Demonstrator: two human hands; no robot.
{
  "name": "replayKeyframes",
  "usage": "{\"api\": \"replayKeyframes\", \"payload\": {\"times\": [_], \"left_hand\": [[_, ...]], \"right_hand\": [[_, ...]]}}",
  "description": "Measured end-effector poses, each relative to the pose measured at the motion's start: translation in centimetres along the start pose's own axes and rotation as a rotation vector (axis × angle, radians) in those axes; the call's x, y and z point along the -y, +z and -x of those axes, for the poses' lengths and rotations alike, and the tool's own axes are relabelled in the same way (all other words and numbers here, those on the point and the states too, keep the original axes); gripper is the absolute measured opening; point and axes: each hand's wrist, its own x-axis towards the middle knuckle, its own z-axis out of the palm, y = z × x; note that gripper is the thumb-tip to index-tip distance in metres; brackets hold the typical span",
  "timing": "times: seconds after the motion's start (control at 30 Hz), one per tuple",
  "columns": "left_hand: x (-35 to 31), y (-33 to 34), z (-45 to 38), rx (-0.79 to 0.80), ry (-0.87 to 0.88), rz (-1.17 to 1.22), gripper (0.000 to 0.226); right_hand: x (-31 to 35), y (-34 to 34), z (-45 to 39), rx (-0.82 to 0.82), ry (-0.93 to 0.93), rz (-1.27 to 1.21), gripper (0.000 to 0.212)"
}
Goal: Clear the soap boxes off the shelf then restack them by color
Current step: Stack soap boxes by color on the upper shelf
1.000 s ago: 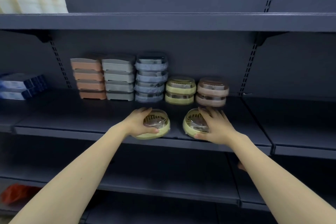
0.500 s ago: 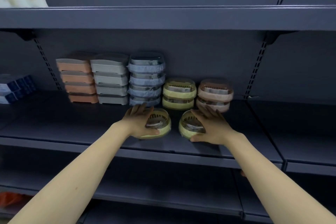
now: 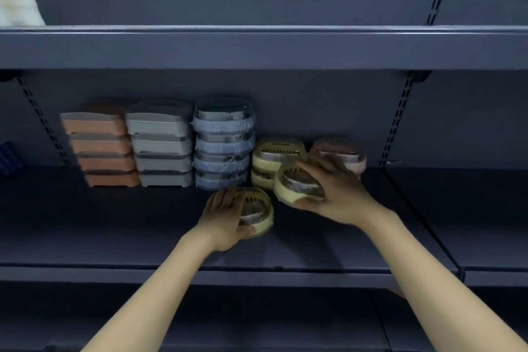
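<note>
Head view shows a dark grey metal shelf [image 3: 114,223] with a smooth, matte surface, and soap boxes stand at its back in five stacks. From the left there is an orange stack [image 3: 103,148] of four flat boxes with rounded corners, a grey stack [image 3: 161,146] of four of the same shape, a blue stack [image 3: 223,146] of four oval boxes in shiny clear wrap, a yellow stack [image 3: 271,160] of two, and a pink stack [image 3: 343,154] which the right arm partly hides. The left hand [image 3: 225,217] grips a round yellow soap box [image 3: 258,210] with a clear lid and a slotted rim; it rests on the shelf just before the blue stack. The right hand [image 3: 340,191] holds a second yellow soap box [image 3: 294,187], tilted and lifted, close in front of the yellow stack.
</note>
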Motion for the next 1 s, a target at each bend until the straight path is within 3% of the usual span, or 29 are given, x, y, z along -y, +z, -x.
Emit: {"api": "replayKeyframes", "payload": {"times": [0.17, 1.0], "left_hand": [[0.3, -0.4, -0.2, 0.009, 0.027, 0.036, 0.081], [0.0, -0.7, -0.7, 0.010, 0.014, 0.048, 0.083]], "right_hand": [[1.4, -1.7, -4.3, -0.096, 0.007, 0.087, 0.083], [1.1, -0.1, -13.0, -0.070, 0.036, 0.193, 0.085]]}}
